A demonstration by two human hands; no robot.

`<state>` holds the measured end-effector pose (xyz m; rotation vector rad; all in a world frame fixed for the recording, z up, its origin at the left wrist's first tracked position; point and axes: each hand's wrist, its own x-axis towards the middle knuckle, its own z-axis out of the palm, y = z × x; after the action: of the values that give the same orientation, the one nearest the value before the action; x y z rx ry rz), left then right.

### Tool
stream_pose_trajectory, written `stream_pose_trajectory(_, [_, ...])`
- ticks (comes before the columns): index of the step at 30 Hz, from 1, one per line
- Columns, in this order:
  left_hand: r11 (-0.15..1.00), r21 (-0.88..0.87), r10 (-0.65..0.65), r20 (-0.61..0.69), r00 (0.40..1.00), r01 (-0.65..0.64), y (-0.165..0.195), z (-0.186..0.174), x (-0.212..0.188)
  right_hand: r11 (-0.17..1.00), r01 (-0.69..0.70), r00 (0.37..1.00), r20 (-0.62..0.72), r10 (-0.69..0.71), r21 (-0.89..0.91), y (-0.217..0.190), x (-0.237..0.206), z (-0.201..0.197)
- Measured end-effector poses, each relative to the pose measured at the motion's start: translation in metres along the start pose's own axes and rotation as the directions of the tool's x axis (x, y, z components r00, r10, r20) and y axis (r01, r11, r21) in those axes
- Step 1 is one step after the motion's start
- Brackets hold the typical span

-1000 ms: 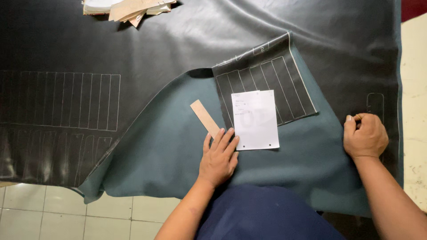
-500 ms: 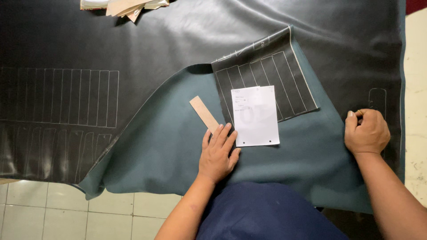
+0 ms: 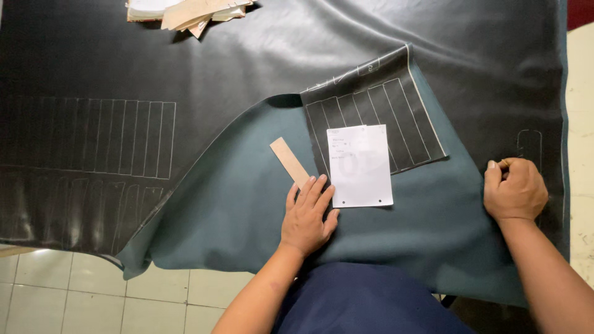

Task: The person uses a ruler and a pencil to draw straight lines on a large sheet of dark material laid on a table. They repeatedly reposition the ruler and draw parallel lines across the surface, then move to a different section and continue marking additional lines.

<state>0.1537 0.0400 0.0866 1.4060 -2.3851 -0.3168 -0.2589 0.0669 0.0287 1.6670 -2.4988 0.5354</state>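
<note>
A large black leather sheet [image 3: 260, 55] marked with white chalk lines covers the table, its near part folded over so the teal underside [image 3: 235, 204] shows. My left hand [image 3: 307, 213] lies flat on that teal side, fingers spread, touching the end of a narrow tan strip [image 3: 289, 162] and the edge of a white paper sheet [image 3: 359, 165]. A black flap [image 3: 383, 105] ruled with chalk strips lies under the paper's top. My right hand [image 3: 513, 188] is closed into a loose fist at the right, pinching a small object I cannot make out against the leather.
A pile of tan card patterns and papers [image 3: 185, 11] sits at the far edge. Rows of chalk-drawn strips [image 3: 93, 139] fill the left of the sheet. White floor tiles [image 3: 62, 291] show below the sheet's near edge.
Both hands stay almost where they were. The view has shifted slightly, nothing else has moved.
</note>
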Motion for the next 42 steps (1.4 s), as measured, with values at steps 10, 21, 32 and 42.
stream_pose_trajectory(10, [0.999,0.036,0.006,-0.01,1.0,-0.005,0.007,0.003,-0.01,0.999,0.046,0.998,-0.037,-0.046,-0.002,0.003,-0.006,-0.008])
stream_pose_trajectory(21, [0.998,0.053,-0.036,0.034,0.999,0.034,0.023,0.006,-0.008,0.996,0.088,0.993,-0.081,-0.085,0.033,0.015,-0.006,-0.016])
stream_pose_trajectory(32, [0.997,0.062,-0.045,0.013,0.999,0.044,0.025,0.013,-0.015,0.991,0.124,0.989,-0.086,-0.12,0.044,0.013,-0.01,-0.028])
stream_pose_trajectory(42, [0.999,-0.032,-0.027,0.075,0.997,0.03,0.013,-0.002,-0.017,0.998,0.061,0.998,-0.031,-0.06,0.028,-0.013,-0.006,-0.047])
